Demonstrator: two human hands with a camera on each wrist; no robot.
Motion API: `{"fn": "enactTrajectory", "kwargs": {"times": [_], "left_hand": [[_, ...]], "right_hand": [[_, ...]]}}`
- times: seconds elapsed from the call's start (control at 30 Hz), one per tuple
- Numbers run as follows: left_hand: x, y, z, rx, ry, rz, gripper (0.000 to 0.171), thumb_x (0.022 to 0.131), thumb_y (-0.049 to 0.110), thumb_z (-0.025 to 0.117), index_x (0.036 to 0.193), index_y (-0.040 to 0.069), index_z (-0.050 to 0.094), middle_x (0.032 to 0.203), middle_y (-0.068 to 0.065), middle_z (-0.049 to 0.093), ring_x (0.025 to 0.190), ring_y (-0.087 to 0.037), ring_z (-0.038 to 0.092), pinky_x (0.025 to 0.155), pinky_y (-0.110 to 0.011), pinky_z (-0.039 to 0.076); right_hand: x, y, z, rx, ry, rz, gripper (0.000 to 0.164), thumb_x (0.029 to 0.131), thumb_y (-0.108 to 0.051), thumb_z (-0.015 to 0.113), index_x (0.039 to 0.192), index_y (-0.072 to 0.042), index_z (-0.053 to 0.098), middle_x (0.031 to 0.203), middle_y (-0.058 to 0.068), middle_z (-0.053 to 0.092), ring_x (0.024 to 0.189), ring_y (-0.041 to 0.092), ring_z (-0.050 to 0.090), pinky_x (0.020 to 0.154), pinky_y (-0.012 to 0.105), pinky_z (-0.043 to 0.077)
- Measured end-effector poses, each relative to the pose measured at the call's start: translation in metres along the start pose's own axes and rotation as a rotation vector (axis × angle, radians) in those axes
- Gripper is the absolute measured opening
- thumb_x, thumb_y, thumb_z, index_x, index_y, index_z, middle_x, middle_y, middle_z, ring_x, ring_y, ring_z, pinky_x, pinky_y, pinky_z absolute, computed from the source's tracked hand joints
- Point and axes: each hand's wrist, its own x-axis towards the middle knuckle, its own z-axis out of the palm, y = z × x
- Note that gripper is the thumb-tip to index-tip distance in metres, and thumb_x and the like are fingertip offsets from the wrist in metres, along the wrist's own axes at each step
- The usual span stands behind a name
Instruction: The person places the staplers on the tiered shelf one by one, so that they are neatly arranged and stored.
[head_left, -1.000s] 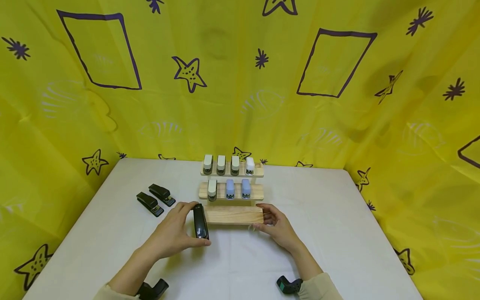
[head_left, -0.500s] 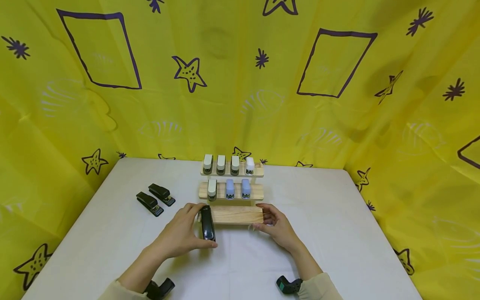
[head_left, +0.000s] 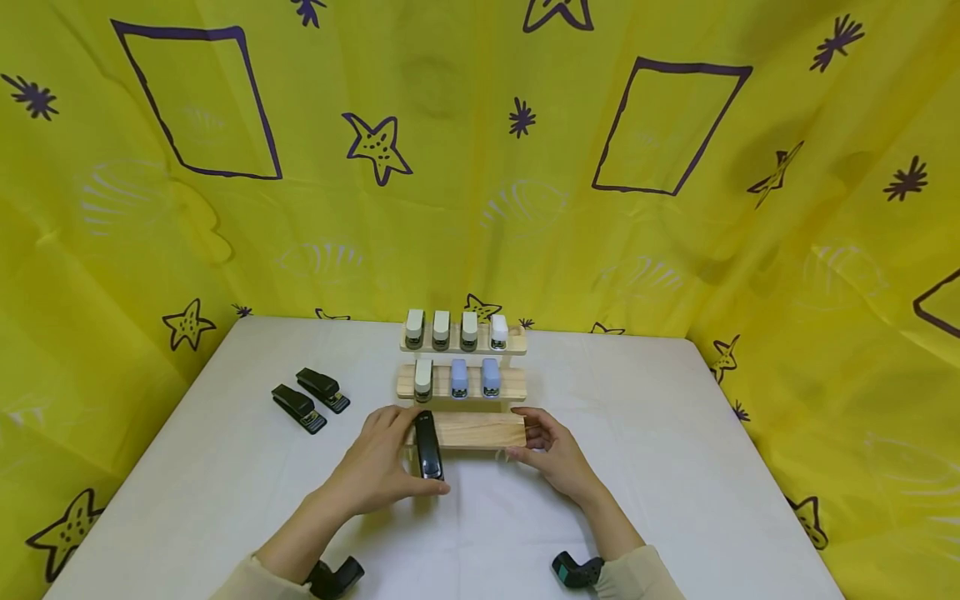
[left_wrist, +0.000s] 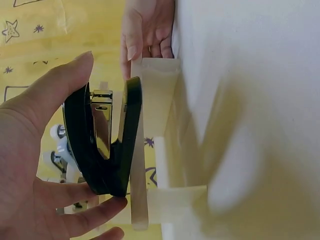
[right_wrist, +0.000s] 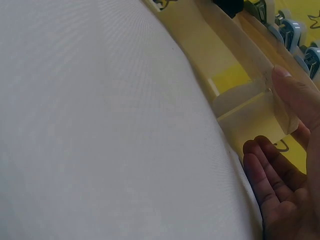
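Note:
My left hand (head_left: 378,462) holds a black stapler (head_left: 428,446) between thumb and fingertips, over the left end of the lowest board (head_left: 480,429) of a tiered wooden display stand. In the left wrist view the stapler (left_wrist: 80,142) has its base right along the board's face, and the thumb is near the nose end. At the board's other end, my right hand (head_left: 555,454) grips the corner, thumb in front and fingers behind. The right wrist view has that thumb (right_wrist: 297,95) on the board's edge, with several curled fingers (right_wrist: 272,175) beside the end support.
Two more black staplers (head_left: 300,408) lie side by side on the white tabletop (head_left: 187,492), left of the stand. The middle board (head_left: 516,383) bears a cream stapler and two blue staplers (head_left: 459,379). Along the top board (head_left: 517,343) stand several pale staplers (head_left: 441,330). A yellow patterned curtain (head_left: 450,225) surrounds the table.
My left hand has carried the black stapler rightward, from the board's left edge to over its left end. My right hand has stayed at the stand's corner.

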Motion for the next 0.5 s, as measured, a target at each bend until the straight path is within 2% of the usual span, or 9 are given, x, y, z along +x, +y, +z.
{"fn": "enactTrajectory", "kwargs": {"times": [0.23, 0.5], "left_hand": [[0.001, 0.009, 0.006, -0.024, -0.003, -0.004, 0.116, 0.062, 0.062, 0.094, 0.155, 0.013, 0.046, 0.148, -0.016, 0.053, 0.14, -0.038, 0.046, 0.112, -0.059, 0.046], [0.006, 0.019, 0.009, -0.055, -0.028, 0.009, 0.116, 0.063, 0.063, 0.093, 0.156, 0.013, 0.045, 0.158, -0.017, 0.046, 0.144, -0.04, 0.043, 0.114, -0.062, 0.044]], "right_hand": [[0.0, -0.002, 0.0, 0.002, 0.005, 0.0, 0.064, 0.084, -0.013, 0.087, 0.142, -0.017, 0.059, 0.127, 0.017, 0.061, 0.1, 0.021, 0.063, 0.085, 0.022, 0.057], [0.0, -0.003, 0.0, -0.008, 0.007, 0.023, 0.063, 0.085, -0.016, 0.087, 0.142, -0.019, 0.059, 0.127, 0.016, 0.061, 0.101, 0.022, 0.062, 0.085, 0.022, 0.057]]}}
